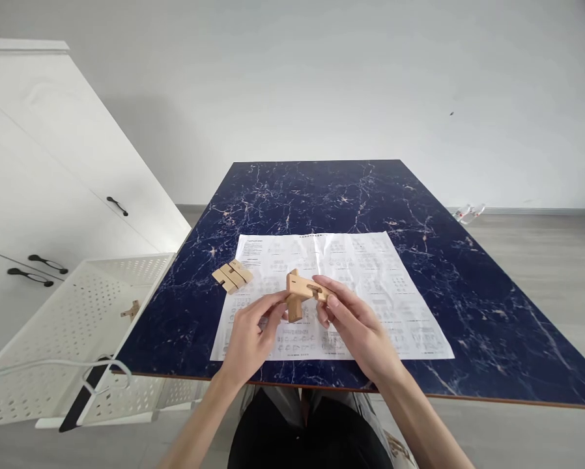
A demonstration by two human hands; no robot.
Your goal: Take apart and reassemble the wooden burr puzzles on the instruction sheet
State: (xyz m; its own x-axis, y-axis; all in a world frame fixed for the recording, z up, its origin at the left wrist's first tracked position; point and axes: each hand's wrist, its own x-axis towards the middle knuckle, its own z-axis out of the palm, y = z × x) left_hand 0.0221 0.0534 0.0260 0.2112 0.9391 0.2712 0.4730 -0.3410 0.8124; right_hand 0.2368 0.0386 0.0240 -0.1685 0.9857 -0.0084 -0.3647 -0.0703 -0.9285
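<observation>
Both my hands hold a small wooden puzzle assembly (299, 291) of crossed notched blocks above the near middle of a printed instruction sheet (370, 273). My left hand (251, 335) pinches its lower left part with fingertips. My right hand (356, 326) grips its right end, fingers curled round the block. A second group of loose wooden pieces (232, 275) lies side by side at the sheet's left edge, a little beyond my left hand. The sheet lies on a dark blue marbled table (468, 286).
A white perforated basket (77, 312) stands left of the table with one small wooden piece (131, 310) in it. White cabinets with black handles (53, 195) fill the left side. A pale wall is behind; grey floor lies to the right.
</observation>
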